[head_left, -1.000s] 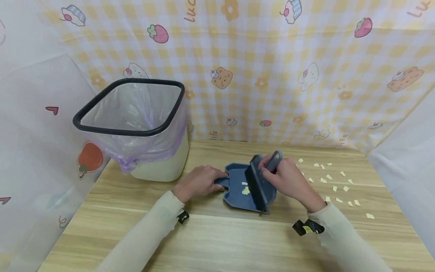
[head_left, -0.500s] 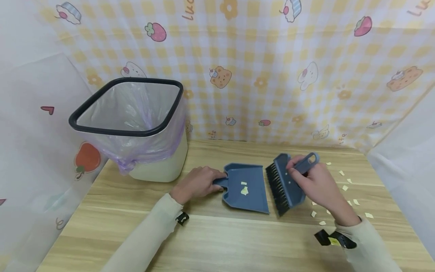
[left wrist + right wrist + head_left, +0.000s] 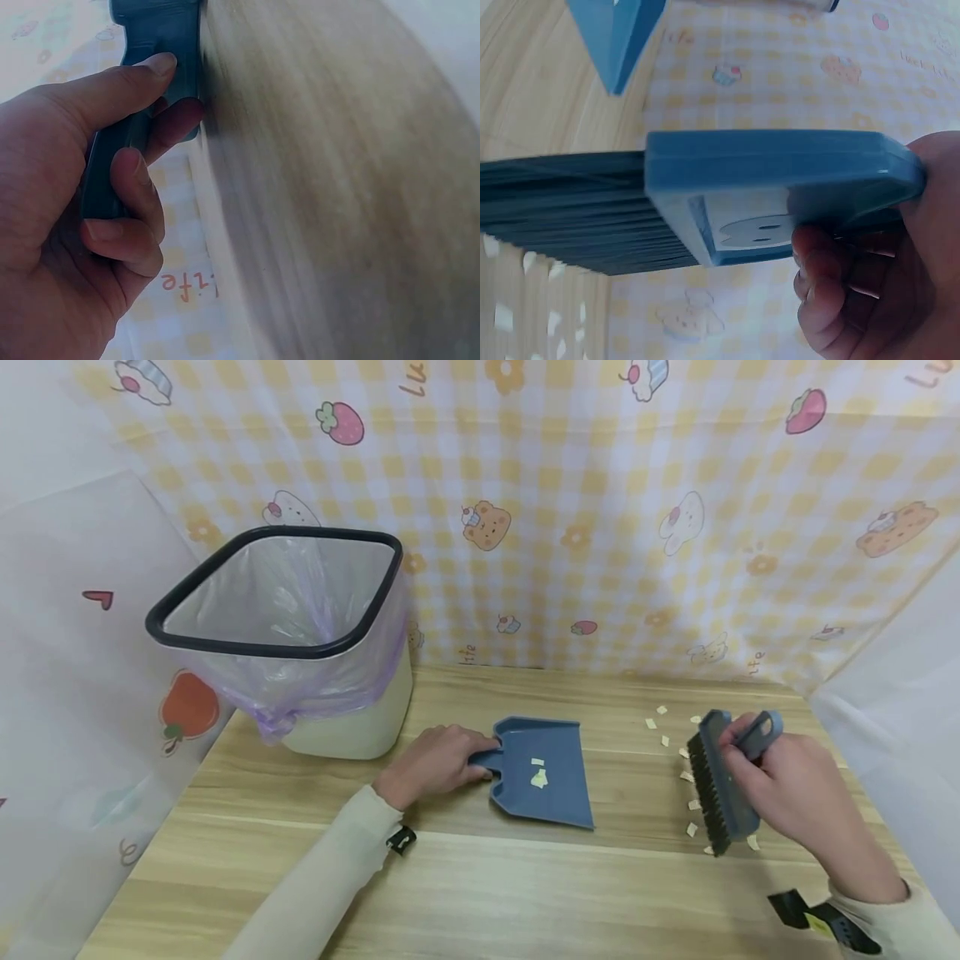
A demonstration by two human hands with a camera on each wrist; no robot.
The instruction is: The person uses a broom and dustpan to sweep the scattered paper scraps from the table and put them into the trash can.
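Note:
My left hand (image 3: 438, 764) grips the handle of a blue dustpan (image 3: 558, 777) that lies on the table with its mouth to the right. A few paper scraps (image 3: 538, 777) rest in the pan. In the left wrist view, the thumb and curled fingers wrap the dustpan handle (image 3: 112, 169). Over on the right, my right hand (image 3: 787, 785) holds a blue hand brush (image 3: 731, 785) by its handle, dark bristles (image 3: 570, 210) pointing left. Several pale scraps (image 3: 665, 741) lie around and beside the bristles. In the right wrist view, fingers curl at the brush's handle end.
A cream bin (image 3: 360, 718) with a black rim and a clear purplish liner (image 3: 330, 685) stands at the back left. Behind the wooden table (image 3: 487, 893) hangs a yellow checked cloth (image 3: 600, 527). White sheeting (image 3: 67, 718) borders the left side.
My right hand has lifted the brush off the dustpan and carried it right to the scattered scraps. My left hand and the dustpan have stayed put, the scraps in the pan now uncovered.

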